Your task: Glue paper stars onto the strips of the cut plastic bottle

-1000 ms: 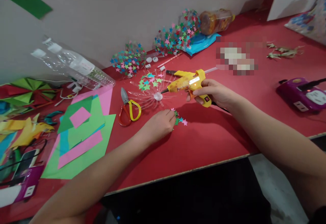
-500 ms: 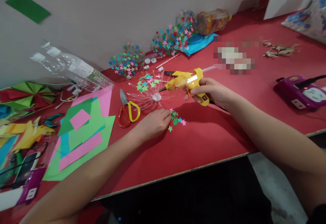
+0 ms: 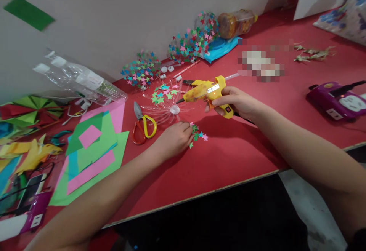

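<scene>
My right hand [image 3: 230, 100] is wrapped round the handle of a yellow hot glue gun [image 3: 204, 91], with a clear glue stick out of its back. The gun's dark nozzle points left, just above a clear plastic piece cut into thin strips [image 3: 174, 109]. Small paper stars [image 3: 160, 95] in green, blue and pink lie on the strips' far side. My left hand [image 3: 180, 136] rests on the table with its fingers curled, beside a small pile of paper stars [image 3: 197, 133]. Its fingertips are hidden, so what they pinch does not show. Red-and-yellow-handled scissors [image 3: 144, 125] lie to its left.
Star-covered clear shapes [image 3: 141, 70] stand by the wall near a bottle [image 3: 236, 23] and a blue packet [image 3: 221, 49]. Coloured paper sheets [image 3: 94, 148] and plastic bottles [image 3: 85, 77] lie left. A purple power strip [image 3: 334, 102] sits right. The table edge [image 3: 197, 196] runs close to me.
The view shifts slightly. My left hand has drawn back a little from the star pile, and a green star at its near side has come into sight. The glue gun stays nearly still.
</scene>
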Available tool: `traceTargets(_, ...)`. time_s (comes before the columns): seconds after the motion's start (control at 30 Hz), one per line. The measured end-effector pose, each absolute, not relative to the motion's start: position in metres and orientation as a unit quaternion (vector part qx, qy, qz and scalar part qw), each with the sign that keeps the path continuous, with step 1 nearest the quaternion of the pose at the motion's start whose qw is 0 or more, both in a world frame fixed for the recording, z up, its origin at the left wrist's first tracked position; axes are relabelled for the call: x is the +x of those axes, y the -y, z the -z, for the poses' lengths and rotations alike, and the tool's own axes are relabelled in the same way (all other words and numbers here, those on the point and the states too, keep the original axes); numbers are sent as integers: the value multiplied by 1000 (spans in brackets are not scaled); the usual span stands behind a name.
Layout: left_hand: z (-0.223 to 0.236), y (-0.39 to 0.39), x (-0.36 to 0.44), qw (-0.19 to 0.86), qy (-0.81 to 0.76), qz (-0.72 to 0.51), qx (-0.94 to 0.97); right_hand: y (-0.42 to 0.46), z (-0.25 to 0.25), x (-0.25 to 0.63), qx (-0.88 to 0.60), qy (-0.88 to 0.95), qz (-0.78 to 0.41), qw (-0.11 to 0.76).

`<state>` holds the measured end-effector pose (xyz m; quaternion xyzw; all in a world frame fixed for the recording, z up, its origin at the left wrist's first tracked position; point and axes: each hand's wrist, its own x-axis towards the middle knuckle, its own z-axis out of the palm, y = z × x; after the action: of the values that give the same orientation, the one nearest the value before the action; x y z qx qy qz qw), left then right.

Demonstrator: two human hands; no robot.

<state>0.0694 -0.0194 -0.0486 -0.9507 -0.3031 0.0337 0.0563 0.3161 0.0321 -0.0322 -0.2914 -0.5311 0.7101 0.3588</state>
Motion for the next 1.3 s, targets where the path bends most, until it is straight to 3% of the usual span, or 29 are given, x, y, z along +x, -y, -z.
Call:
traceTargets(0.27, 37, 21, 88, 24, 354, -103, -929, -32, 33, 316, -290, 531, -711, 359)
traceTargets(0.67, 42, 23, 81, 4, 398, -21, -917, -31, 32, 315, -294, 533, -704, 366)
traceTargets(0.77, 36, 30, 82, -78, 459, 114, -878, -28, 32, 316, -290, 538, -690, 388)
traceTargets(0.93, 32, 42, 97, -398, 552, 335, -652, -18, 26, 312, -277, 596, -639, 400)
traceTargets(1.03, 38, 45, 107, -529, 553, 408, -498, -10, 24, 305, -314, 650, -581, 376)
traceTargets(1.17, 45, 47, 112, -592, 534, 456, -395, -3, 27, 296, -343, 715, -491, 361)
traceTargets(1.3, 47, 50, 110, -608, 522, 470, -369, -1, 35, 291, -268, 794, -391, 382)
